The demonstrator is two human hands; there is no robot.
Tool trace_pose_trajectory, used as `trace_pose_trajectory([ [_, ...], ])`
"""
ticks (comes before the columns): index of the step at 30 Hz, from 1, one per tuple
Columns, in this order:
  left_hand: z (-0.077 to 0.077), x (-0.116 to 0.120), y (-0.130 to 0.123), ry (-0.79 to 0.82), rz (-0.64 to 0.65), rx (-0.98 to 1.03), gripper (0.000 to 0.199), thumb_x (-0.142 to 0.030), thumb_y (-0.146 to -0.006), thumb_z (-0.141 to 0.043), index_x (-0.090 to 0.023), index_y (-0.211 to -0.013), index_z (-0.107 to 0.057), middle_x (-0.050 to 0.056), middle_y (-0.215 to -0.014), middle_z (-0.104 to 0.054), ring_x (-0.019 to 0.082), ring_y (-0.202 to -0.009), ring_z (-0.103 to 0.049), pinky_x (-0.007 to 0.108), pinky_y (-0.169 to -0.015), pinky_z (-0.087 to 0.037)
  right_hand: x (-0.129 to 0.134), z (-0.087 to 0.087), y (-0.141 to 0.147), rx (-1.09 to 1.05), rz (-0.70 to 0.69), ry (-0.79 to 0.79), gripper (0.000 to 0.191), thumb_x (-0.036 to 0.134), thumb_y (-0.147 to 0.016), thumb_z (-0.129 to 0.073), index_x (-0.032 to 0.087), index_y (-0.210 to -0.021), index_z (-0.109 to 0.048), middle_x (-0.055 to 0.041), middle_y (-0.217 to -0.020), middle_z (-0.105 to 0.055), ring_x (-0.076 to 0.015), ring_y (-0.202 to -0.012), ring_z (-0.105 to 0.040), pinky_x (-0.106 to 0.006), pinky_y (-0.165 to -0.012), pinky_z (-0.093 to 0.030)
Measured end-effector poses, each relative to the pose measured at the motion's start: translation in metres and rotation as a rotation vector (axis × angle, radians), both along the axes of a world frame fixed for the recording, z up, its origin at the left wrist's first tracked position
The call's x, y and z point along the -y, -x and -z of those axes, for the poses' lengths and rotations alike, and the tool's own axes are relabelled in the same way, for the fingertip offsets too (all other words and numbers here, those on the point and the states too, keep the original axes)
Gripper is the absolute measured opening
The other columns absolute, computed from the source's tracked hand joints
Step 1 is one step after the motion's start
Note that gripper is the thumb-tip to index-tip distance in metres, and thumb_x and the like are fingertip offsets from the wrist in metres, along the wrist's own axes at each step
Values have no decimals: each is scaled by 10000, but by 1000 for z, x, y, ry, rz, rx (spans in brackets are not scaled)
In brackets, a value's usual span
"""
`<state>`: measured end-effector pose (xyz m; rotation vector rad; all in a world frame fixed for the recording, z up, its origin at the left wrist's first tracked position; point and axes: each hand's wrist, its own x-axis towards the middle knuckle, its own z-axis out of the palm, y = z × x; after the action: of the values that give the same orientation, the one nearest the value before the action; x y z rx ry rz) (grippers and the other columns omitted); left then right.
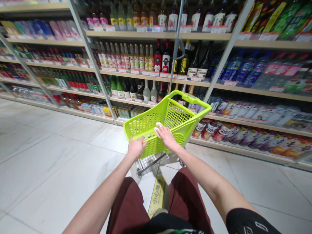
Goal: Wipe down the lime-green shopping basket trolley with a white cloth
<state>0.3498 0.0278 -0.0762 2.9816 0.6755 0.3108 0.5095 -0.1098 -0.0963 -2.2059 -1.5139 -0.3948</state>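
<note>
A lime-green plastic shopping cart (191, 131) stands just ahead of my knees, its handle toward the shelves at the right. My left hand (136, 148) grips the near top rim of the basket at its left end; some fingers are hidden. In my right hand (166, 136) is a crumpled white wipe (158, 126), pressed near the middle of the same rim. Whether it is paper or cloth I cannot tell. The basket's perforated walls show, and a wheeled metal frame is below.
Shelves of bottles (146, 55) rise behind the cart, with more drinks (243, 133) on the right. A thin metal pole (175, 42) stands before them. Between my feet is a yellow floor sign (158, 195) with Chinese characters. Pale floor tiles (60, 156) spread left.
</note>
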Motion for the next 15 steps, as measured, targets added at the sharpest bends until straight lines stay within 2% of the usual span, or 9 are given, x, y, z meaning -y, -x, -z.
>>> trace_pose_trajectory([
  [2, 0, -9, 10, 49, 31, -7, 390, -415, -842, -303, -217, -1053, -564, 80, -1007, -658, 232, -954, -587, 498, -991, -177, 11, -2, -13, 1, 79, -23, 349, 163, -893, -289, 234, -1184, -470, -69, -1323, -410, -204, -1289, -216, -473, -1014, -195],
  [4, 1, -16, 18, 59, 52, -52, 409, -411, -858, -255, -229, -926, -615, 58, -944, -678, 220, -916, -601, 513, -1002, -133, 21, -1, -25, 2, 159, -70, 354, 160, -893, -278, 222, -1185, -468, -78, -1326, -404, -205, -1292, -207, -480, -1011, -190],
  [6, 4, -19, 22, 38, 59, -64, 439, -405, -868, -229, -230, -841, -631, 44, -872, -692, 200, -873, -613, 491, -1016, -117, 25, 1, -30, 6, 183, -110, 350, 168, -891, -285, 223, -1184, -470, -71, -1323, -406, -198, -1292, -204, -463, -1011, -200],
  [10, 10, -14, 22, 3, 29, -1, 448, -413, -870, -235, -223, -791, -633, 43, -838, -695, 189, -850, -617, 463, -1024, -121, 17, 5, -20, 12, 189, -145, 341, 175, -882, -302, 214, -1159, -498, -64, -1315, -413, -200, -1285, -213, -428, -1002, -229],
  [15, 14, -6, 30, -42, 53, 57, 469, -406, -874, -231, -208, -748, -638, 53, -746, -690, 199, -778, -624, 465, -1012, -139, 12, 7, -11, 49, 178, -160, 328, 168, -867, -339, 213, -1143, -510, -60, -1306, -421, -206, -1278, -229, -412, -996, -248],
])
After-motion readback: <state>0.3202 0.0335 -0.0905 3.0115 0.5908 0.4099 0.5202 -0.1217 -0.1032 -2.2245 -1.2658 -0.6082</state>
